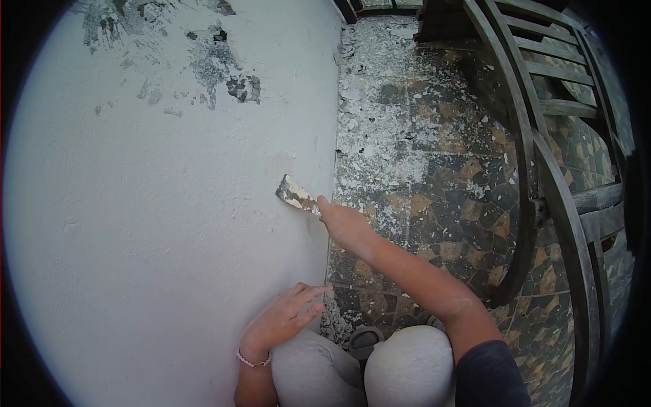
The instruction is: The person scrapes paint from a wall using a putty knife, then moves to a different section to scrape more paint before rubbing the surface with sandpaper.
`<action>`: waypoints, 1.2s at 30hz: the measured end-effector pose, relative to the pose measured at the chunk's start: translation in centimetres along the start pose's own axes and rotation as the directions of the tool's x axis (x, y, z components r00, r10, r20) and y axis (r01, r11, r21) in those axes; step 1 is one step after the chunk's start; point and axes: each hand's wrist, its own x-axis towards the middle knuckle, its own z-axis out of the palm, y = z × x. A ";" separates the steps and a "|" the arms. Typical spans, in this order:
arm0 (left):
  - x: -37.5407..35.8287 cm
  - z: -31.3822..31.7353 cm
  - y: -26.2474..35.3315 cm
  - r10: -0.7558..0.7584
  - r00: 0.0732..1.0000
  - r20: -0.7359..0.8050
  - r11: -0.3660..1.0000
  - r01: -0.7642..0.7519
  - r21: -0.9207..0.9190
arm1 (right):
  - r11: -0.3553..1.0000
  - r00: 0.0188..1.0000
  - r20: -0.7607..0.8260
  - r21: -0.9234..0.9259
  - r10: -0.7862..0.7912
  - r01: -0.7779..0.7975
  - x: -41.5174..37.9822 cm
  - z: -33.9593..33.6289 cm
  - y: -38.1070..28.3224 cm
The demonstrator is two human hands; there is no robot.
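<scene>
My right hand (pixel 344 225) grips a putty knife (pixel 298 195) whose blade is smeared with pale paint or plaster. The blade points left and lies over the lower part of the white wall (pixel 169 190), with its handle mostly hidden in my fist. Close to the blade tip, a slightly rubbed patch shows on the wall. My left hand (pixel 286 313) holds nothing; its fingers are apart and stretched to the right above my knee, beside the wall. Higher up, the paint is scraped off in grey, dark patches (pixel 215 68).
White flakes (pixel 380 129) cover the patterned tile floor (pixel 461 224) along the wall's foot. A slatted wooden bench or chair (pixel 529 129) stands on the right. My knees (pixel 409 363) and a grey shoe (pixel 366 340) are at the bottom.
</scene>
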 end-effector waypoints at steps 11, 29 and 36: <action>0.2 -0.5 -0.1 -0.043 0.999 0.014 0.999 0.043 -0.029 | 0.898 0.974 -0.132 0.426 0.182 -0.110 -2.7 -2.9 1.5; 1.6 -0.1 -0.7 -0.037 0.999 -0.041 0.997 0.039 0.066 | 0.936 0.963 0.267 0.328 0.038 -0.128 -3.7 -1.1 -2.7; 1.7 0.1 -1.2 -0.037 0.998 -0.052 0.999 0.039 0.035 | 0.945 0.982 -0.031 0.279 0.186 -0.171 1.0 -8.3 -1.1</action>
